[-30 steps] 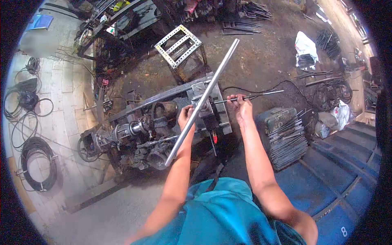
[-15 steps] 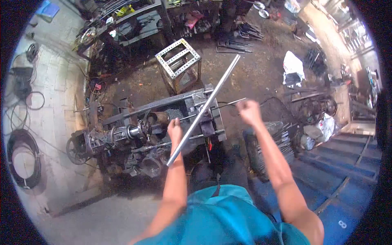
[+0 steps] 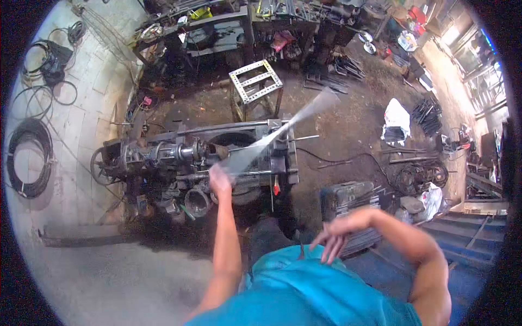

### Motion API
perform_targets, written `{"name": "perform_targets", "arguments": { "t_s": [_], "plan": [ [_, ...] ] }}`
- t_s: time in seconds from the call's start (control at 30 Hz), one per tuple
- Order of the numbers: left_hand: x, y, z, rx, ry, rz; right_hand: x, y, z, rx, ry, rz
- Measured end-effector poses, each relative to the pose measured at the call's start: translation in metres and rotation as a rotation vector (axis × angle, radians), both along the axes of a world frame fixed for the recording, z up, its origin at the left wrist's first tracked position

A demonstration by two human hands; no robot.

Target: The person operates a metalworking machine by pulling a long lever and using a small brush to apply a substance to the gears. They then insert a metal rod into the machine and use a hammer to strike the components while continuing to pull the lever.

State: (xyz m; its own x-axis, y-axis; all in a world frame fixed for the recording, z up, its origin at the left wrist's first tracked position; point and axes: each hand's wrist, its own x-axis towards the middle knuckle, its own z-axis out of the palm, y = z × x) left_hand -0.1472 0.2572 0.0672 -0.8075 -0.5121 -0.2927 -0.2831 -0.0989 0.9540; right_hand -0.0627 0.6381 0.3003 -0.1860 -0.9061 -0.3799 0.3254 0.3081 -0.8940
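A bench machine [image 3: 185,152] with a round chuck and parallel rails stands before me. Across its right-hand block lies a long metal bar [image 3: 283,130], its two ends smeared into fans by motion. My left hand [image 3: 220,179] is at the bar's lower left end, beside the chuck; blur hides whether its fingers grip anything. A thin rod [image 3: 307,137] sticks out to the right of the block. My right hand [image 3: 340,231] hangs in front of my teal shirt, empty, with fingers spread. A red-handled tool [image 3: 276,187] hangs at the machine's near right edge.
Behind the machine stands a metal frame stool [image 3: 255,81]. To the right, a box with bundled rods [image 3: 353,201] sits near blue sheeting [image 3: 462,261]. A white sack [image 3: 396,119] and a dark cable [image 3: 375,160] lie on the floor. Coiled hose [image 3: 27,157] rests at left.
My right hand has come back from the thin rod's right end to my shirt, its fingers now spread. My left hand has shifted left. The bar's ends, sharp before, are now smeared.
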Motion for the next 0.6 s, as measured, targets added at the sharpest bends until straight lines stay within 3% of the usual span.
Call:
{"name": "perform_targets", "arguments": {
  "t_s": [0.03, 0.07, 0.13, 0.17, 0.2, 0.23, 0.3, 0.33, 0.37, 0.43, 0.47, 0.5, 0.53, 0.6],
  "plan": [
    [0.027, -0.015, 0.000, -0.015, 0.074, -0.007, 0.003, 0.012, 0.018, 0.010, 0.089, -0.178],
    [0.058, -0.011, 0.054, 0.104, -0.044, 0.075, 0.009, 0.018, 0.038, 0.011, 0.159, -0.344],
    [0.109, -0.030, 0.051, 0.049, -0.035, 0.129, 0.030, 0.022, 0.057, -0.009, 0.274, -0.717],
    [0.128, -0.041, 0.048, 0.057, -0.055, 0.135, 0.031, 0.024, 0.053, -0.181, 0.046, -1.059],
    [0.143, -0.050, 0.044, 0.110, -0.097, 0.206, 0.032, 0.029, 0.034, -0.222, 0.059, -1.257],
    [0.153, -0.060, 0.048, 0.157, -0.143, 0.270, 0.032, 0.044, -0.008, 0.002, 0.139, -1.336],
    [0.166, -0.076, 0.049, 0.114, -0.143, 0.295, 0.039, 0.040, -0.082, 0.453, 0.247, -1.380],
    [0.177, -0.082, 0.048, 0.085, -0.142, 0.312, 0.046, 0.025, -0.116, 0.549, 0.219, -1.313],
    [0.182, -0.086, 0.048, 0.081, -0.154, 0.323, 0.054, 0.007, -0.148, 0.457, 0.057, -1.258],
    [0.177, -0.093, 0.051, 0.069, -0.143, 0.299, 0.056, -0.048, -0.197, 0.505, -0.133, -1.116],
    [0.175, -0.097, 0.051, 0.072, -0.135, 0.279, 0.063, -0.064, -0.265, 0.540, 0.141, -1.074],
    [0.171, -0.101, 0.052, 0.075, -0.143, 0.277, 0.053, -0.097, -0.266, 0.575, -0.002, -1.171],
    [0.164, -0.106, 0.055, 0.088, -0.137, 0.232, 0.043, -0.113, -0.314, 0.765, 0.212, -1.164],
    [0.152, -0.121, 0.065, 0.080, -0.131, 0.163, 0.020, -0.150, -0.310, 0.895, 0.227, -1.216]
  ]
}}
